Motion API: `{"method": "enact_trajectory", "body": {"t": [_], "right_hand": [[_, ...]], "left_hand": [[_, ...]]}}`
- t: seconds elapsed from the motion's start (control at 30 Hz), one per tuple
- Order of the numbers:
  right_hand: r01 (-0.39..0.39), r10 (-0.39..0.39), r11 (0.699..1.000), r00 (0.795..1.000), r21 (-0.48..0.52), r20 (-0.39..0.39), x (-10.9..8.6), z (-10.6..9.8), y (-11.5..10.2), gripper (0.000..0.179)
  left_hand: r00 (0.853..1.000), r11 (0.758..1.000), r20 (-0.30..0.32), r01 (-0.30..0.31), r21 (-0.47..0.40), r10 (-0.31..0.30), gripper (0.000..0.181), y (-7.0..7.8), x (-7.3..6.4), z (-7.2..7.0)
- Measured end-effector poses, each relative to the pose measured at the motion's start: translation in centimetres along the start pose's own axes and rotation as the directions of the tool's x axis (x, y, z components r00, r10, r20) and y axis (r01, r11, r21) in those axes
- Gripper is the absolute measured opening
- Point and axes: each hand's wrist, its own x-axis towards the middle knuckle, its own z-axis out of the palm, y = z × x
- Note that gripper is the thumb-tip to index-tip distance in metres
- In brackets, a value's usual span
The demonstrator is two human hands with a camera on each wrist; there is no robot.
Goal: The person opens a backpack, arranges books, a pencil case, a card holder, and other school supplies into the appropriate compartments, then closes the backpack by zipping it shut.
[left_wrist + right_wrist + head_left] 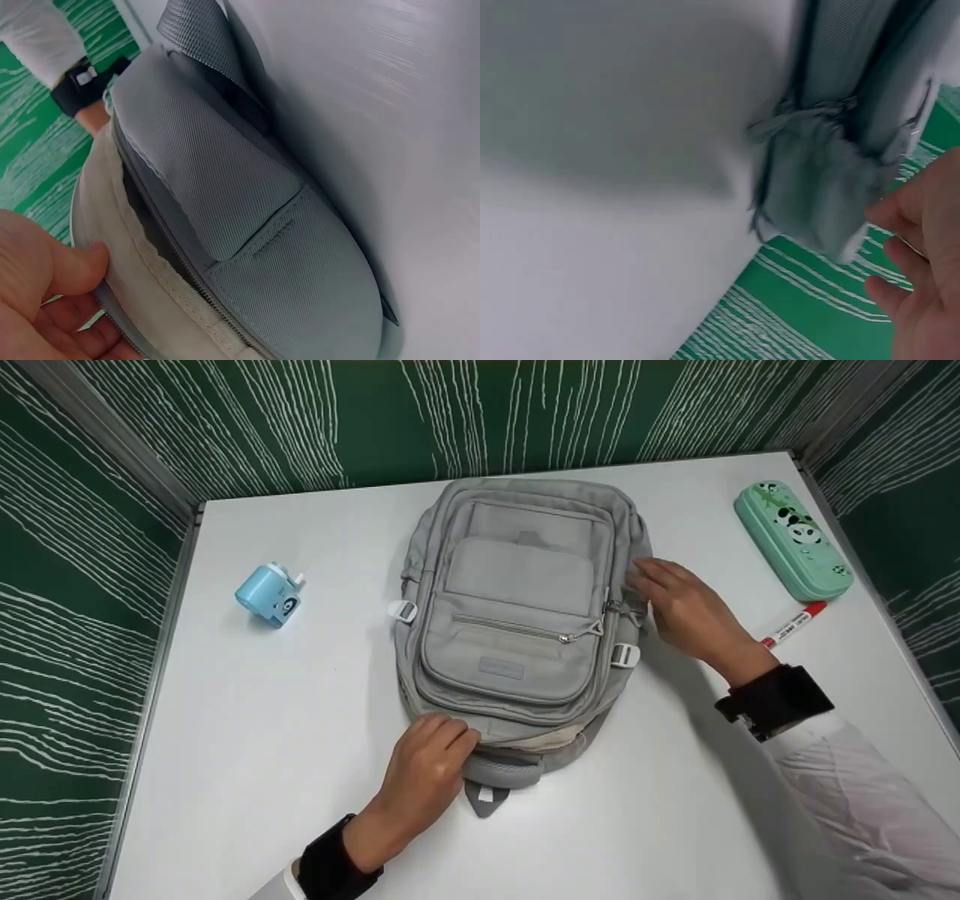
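Observation:
A grey backpack (525, 577) lies front side up on the white table, its top end toward me. My left hand (435, 765) pinches the front panel's edge at that end, thumb on the beige lining (127, 255). Beside the lining, the main zipper (191, 270) is parted, leaving a narrow dark gap. At the bag's right side is my right hand (686, 607), its fingertips right by the side pocket (817, 187). In the right wrist view its thumb and fingers are loosely bent and spread apart, with nothing between them.
To the left on the table (247, 750) stands a light blue pencil sharpener (270, 594) with a crank. A green panda pencil case (795, 540) lies at the far right, and a red-capped marker (793, 624) touches its near end. Green, white-streaked panels (375, 420) surround the table.

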Motion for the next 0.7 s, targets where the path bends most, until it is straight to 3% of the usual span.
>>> {"method": "enact_trajectory", "body": {"t": [0.17, 0.37, 0.7], "right_hand": [[0.04, -0.039, 0.999, 0.999, -0.028, 0.033, -0.3, 0.6, 0.9, 0.028], [0.078, -0.073, 0.994, 0.995, -0.074, 0.068, -0.9, 0.3, 0.8, 0.034], [0.169, -0.167, 0.982, 0.986, -0.089, 0.024, -2.0, 0.3, -0.1, 0.03]], "left_hand": [[1.0, 1.0, -0.001, 0.003, -0.003, -0.003, 0.041, -0.3, 0.0, -0.1], [1.0, 1.0, -0.001, 0.005, 0.017, -0.005, 0.044, -1.3, -0.1, -0.4], [0.996, 0.995, 0.003, 0.092, 0.025, -0.092, 0.043, -3.7, -0.1, -1.1]]}}
